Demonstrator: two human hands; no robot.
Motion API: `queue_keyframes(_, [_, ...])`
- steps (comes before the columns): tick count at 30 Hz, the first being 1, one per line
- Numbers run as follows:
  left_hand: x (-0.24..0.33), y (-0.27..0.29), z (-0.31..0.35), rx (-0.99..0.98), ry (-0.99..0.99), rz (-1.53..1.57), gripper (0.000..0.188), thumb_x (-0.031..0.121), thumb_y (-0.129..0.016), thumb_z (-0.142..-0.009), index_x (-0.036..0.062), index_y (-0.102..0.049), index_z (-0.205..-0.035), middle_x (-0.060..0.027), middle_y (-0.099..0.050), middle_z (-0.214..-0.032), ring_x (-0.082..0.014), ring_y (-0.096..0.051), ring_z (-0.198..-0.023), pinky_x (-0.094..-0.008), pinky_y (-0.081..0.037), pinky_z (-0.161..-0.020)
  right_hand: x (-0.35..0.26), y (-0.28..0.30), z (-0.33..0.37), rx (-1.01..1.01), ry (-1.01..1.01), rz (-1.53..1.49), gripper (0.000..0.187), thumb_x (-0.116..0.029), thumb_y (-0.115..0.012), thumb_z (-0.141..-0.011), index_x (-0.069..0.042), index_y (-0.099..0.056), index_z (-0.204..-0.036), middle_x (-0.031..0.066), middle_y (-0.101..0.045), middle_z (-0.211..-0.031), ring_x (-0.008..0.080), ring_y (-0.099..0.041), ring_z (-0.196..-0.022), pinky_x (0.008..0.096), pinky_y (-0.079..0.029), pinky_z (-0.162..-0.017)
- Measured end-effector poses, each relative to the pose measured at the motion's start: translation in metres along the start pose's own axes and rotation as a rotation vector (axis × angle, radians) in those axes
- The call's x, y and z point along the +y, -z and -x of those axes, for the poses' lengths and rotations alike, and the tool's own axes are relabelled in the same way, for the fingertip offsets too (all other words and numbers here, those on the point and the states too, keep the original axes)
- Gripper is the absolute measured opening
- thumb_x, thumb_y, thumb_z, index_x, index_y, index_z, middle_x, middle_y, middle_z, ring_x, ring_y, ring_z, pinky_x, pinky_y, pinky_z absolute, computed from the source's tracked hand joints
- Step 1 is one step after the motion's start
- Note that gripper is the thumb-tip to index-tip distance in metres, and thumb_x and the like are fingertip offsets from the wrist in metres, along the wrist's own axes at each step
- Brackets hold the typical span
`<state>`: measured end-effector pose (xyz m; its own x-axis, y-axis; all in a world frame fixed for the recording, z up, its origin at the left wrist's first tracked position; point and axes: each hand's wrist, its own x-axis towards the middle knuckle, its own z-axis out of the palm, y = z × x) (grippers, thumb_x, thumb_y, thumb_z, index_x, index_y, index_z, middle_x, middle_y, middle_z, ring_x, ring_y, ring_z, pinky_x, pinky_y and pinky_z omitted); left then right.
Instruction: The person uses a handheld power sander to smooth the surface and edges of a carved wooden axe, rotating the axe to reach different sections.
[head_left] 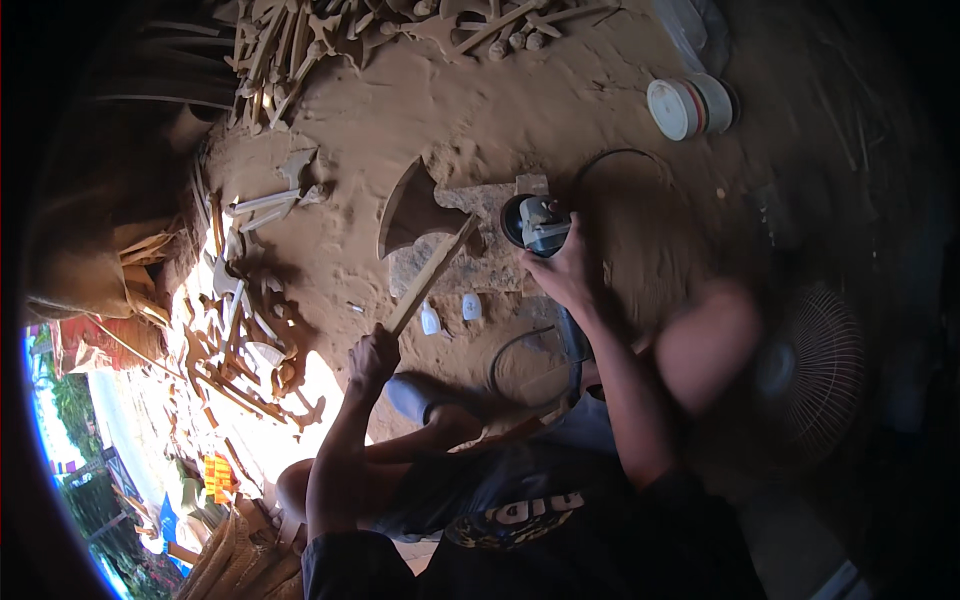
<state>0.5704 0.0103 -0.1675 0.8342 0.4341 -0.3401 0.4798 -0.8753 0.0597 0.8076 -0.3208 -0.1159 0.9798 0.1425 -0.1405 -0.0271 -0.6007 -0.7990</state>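
Note:
My left hand (374, 356) is closed round the lower end of the pale handle of an axe (412, 212). The axe slants up and away from me, its broad, dusty brown head over the left part of a low, worn block (497, 270). On the block's right side my right hand (570, 266) grips an angle grinder (546, 230) with a dark round disc end. Whether the disc is spinning cannot be told. The disc is apart from the axe handle, a short way to its right.
Two small white containers (472, 306) are just this side of the block. Dusty axes and handles lie in heaps at the left (240, 310) and far side (290, 50). A white bucket (675, 110) lies far right. A fan (815, 370) stands right, and a dark cord (620, 152) curves near the grinder.

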Motion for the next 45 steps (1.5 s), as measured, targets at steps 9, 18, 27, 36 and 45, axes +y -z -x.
queue_keyframes(9, [0.013, 0.040, -0.016, 0.081, -0.069, 0.549, 0.029, 0.027, -0.065, -0.098, -0.0019, -0.064, -0.094, -0.0171, -0.063, -0.060, -0.0276, -0.069, -0.055, -0.0445, -0.051, -0.051, -0.039, 0.050, 0.007, 0.145, 0.014, -0.072, 0.101, -0.034, -0.088, -0.077, 0.011, -0.037, -0.152, 0.0290, -0.072, -0.116, 0.0408, -0.073, -0.106, 0.0464, -0.058, -0.093])
queue_keyframes(18, [0.062, 0.120, 0.012, -0.008, -0.067, 0.810, 0.030, 0.027, -0.065, -0.100, -0.0022, -0.063, -0.091, -0.0100, -0.061, -0.056, -0.0169, -0.059, -0.045, -0.0367, -0.046, -0.046, -0.060, 0.061, 0.021, 0.194, 0.189, -0.186, 0.087, -0.027, -0.091, -0.076, 0.008, -0.045, -0.141, 0.0235, -0.074, -0.106, 0.0355, -0.076, -0.095, 0.0451, -0.058, -0.085])
queue_keyframes(27, [0.076, 0.110, -0.001, 0.310, 0.105, 0.474, 0.023, 0.018, -0.061, -0.086, 0.0063, -0.071, -0.102, -0.0276, -0.071, -0.089, -0.0483, -0.070, -0.087, -0.0559, -0.054, -0.070, -0.039, 0.070, 0.032, 0.262, 0.172, -0.083, 0.085, -0.031, -0.091, -0.075, 0.006, -0.047, -0.138, 0.0253, -0.072, -0.110, 0.0388, -0.074, -0.101, 0.0474, -0.057, -0.088])
queue_keyframes(36, [0.083, 0.113, 0.027, -0.310, -0.260, 1.135, 0.037, 0.039, -0.073, -0.098, 0.0059, -0.059, -0.107, 0.0006, -0.058, -0.071, -0.0092, -0.060, -0.062, -0.0308, -0.049, -0.054, -0.048, 0.091, 0.035, 0.262, 0.137, -0.173, 0.082, -0.025, -0.091, -0.078, 0.005, -0.045, -0.139, 0.0232, -0.071, -0.114, 0.0344, -0.074, -0.103, 0.0445, -0.057, -0.091])
queue_keyframes(45, [0.044, 0.030, 0.006, -0.845, 0.033, 1.155, 0.051, 0.057, -0.060, -0.104, 0.0062, -0.063, -0.108, -0.0037, -0.059, -0.078, -0.0173, -0.059, -0.059, -0.0370, -0.053, -0.055, -0.057, 0.088, 0.057, 0.293, 0.298, -0.199, 0.084, -0.024, -0.091, -0.079, 0.004, -0.043, -0.142, 0.0284, -0.070, -0.122, 0.0383, -0.073, -0.110, 0.0444, -0.057, -0.094])
